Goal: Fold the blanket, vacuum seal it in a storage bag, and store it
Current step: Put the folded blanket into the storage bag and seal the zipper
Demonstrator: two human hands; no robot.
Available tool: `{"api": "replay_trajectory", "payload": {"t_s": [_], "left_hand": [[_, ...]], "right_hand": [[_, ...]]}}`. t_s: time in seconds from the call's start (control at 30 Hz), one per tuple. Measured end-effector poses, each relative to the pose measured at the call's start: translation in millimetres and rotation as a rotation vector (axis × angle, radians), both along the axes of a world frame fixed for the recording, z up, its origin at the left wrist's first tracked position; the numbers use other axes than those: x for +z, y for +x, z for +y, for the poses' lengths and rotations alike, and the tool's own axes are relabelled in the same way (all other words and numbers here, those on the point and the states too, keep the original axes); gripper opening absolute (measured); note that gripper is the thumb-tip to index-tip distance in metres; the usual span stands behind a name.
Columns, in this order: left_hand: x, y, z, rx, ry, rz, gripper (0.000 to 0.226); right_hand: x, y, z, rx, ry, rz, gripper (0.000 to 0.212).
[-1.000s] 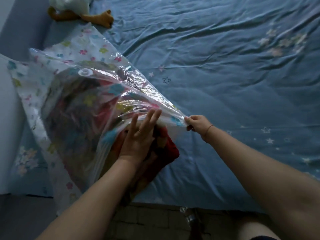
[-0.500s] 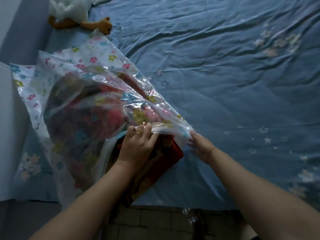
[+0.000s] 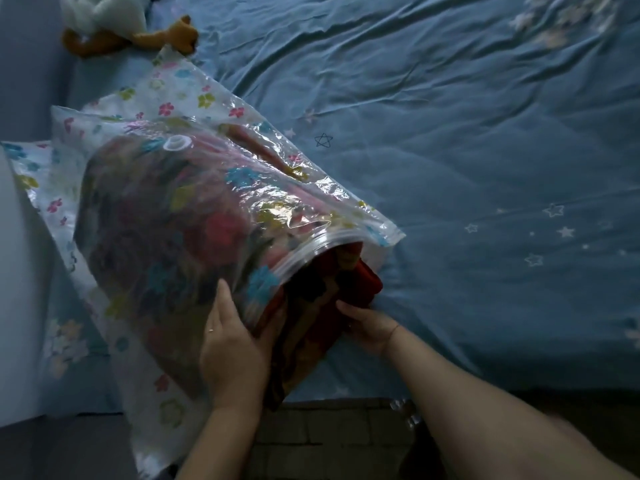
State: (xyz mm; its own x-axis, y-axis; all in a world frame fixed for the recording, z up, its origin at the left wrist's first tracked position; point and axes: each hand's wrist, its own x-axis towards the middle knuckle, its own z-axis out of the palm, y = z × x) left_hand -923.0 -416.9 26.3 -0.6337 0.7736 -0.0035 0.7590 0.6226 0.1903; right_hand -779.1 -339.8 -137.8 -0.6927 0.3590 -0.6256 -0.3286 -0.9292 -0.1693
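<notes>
A clear storage bag (image 3: 162,216) printed with small flowers lies on the bed at the left, its mouth facing me. A round white valve (image 3: 176,143) sits on its upper side. A folded red patterned blanket (image 3: 332,289) fills the bag, and its near end sticks out of the mouth. My left hand (image 3: 230,344) grips the bag's lower mouth edge, thumb on top of the plastic. My right hand (image 3: 369,325) presses against the blanket's protruding end, fingers on the red cloth.
A blue bedsheet (image 3: 467,150) with white stars covers the bed. A white and brown plush toy (image 3: 110,26) lies at the far left corner. The bed's near edge meets a tiled floor (image 3: 329,434) below my arms. A pale wall (image 3: 17,271) stands at the left.
Both hands let go of the bag's upper mouth edge and dropped lower. The left now holds the lower edge; the right went from the bag's corner to the blanket's end.
</notes>
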Motion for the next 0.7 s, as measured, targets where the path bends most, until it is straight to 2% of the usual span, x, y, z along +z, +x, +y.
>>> {"api": "replay_trajectory", "payload": {"t_s": [0.07,0.1,0.2,0.23,0.43,0.5,0.57,0.7], "left_hand": [[-7,-1,-8,-0.019,-0.051,0.025,0.066],[-6,-4,-8,-0.013,-0.058,0.035,0.057],[9,-11,4,-0.044,-0.020,0.041,0.041],[18,-13,8,-0.073,0.000,0.057,0.037],[94,-17,52,-0.211,0.183,0.160,0.018],[129,-17,77,-0.229,0.253,0.215,0.013],[167,-18,104,-0.193,0.273,0.232,0.016],[249,-12,145,-0.147,0.340,0.190,0.031]], "right_hand": [[3,-21,-7,-0.024,-0.045,-0.026,0.086],[6,-30,-7,-0.033,-0.047,-0.081,0.076],[24,-40,-6,-0.054,0.040,-0.326,0.021],[33,-40,-3,-0.074,0.055,-0.366,0.013],[120,-28,41,-0.232,0.231,-0.390,0.032],[167,-16,65,-0.279,0.327,-0.387,0.029],[216,-3,88,-0.313,0.458,-0.382,0.024],[320,24,131,-0.330,0.693,-0.378,0.026]]}}
